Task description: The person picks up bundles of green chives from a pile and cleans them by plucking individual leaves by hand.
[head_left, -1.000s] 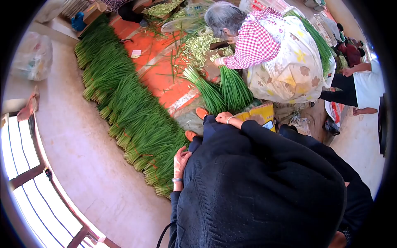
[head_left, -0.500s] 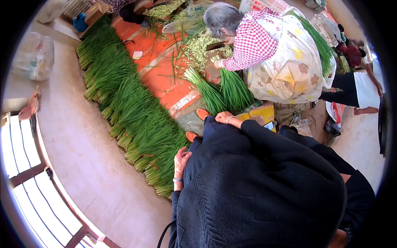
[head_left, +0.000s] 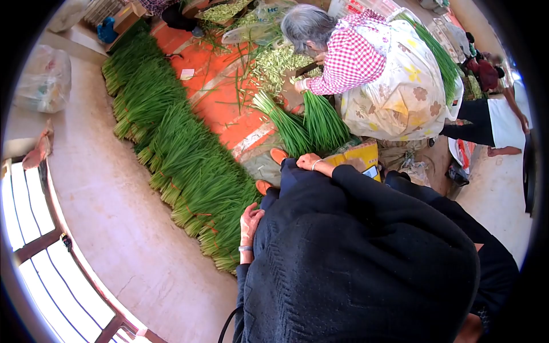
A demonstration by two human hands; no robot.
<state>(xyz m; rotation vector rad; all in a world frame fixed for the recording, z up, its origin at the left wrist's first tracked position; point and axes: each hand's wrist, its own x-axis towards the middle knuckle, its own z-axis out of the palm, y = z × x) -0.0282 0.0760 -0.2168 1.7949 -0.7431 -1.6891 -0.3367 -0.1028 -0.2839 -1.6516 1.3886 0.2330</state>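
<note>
My left hand, with a metal watch at its wrist, rests against the side of my dark trousers, fingers loosely apart and holding nothing. Beside it runs a long row of green leafy bundles, which look like garlic chives, with pale stem ends. On my other knee lies my right hand, a bracelet at its wrist, its fingers curled in and nothing visible in them. Just beyond it are two looser green bunches, at a co-worker's gloved hand.
A co-worker in a checked top bends over cut pale stem pieces on the orange floor sheet. A yellow box with a phone stands right of my knee. The pale wall and a window are at left.
The view has shifted very slightly. The co-worker's gloved hand has moved up a little from the green bunch. Both my hands stay where they were.
</note>
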